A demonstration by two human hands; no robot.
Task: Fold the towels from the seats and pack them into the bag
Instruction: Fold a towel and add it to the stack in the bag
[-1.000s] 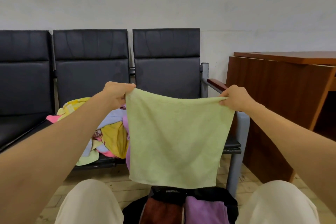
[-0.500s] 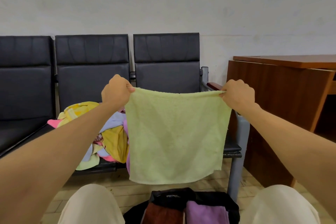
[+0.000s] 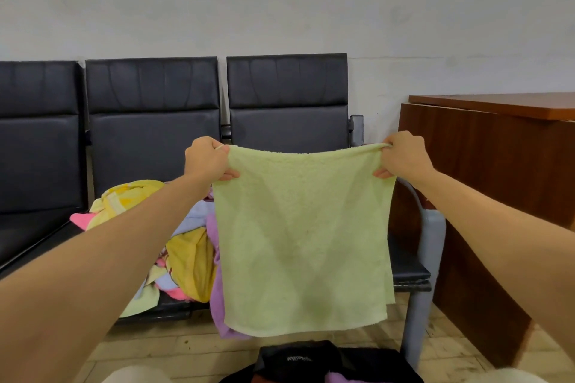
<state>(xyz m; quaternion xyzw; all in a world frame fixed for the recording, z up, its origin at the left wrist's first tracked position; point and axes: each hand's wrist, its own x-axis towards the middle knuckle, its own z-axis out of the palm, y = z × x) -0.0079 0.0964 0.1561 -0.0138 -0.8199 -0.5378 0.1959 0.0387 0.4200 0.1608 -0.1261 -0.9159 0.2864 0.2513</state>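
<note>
Both arms are stretched out, and the left hand and right hand each pinch a top corner of a pale green towel, which hangs flat in front of the black seats. More towels lie heaped on 1 seat. The black bag sits on the floor below.

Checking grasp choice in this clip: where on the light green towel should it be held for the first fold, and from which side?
By its two top corners, as now: left hand and right hand each pinch one from the outer side. Held so, the green towel hangs flat and square, its bottom edge free to bring up.
</note>
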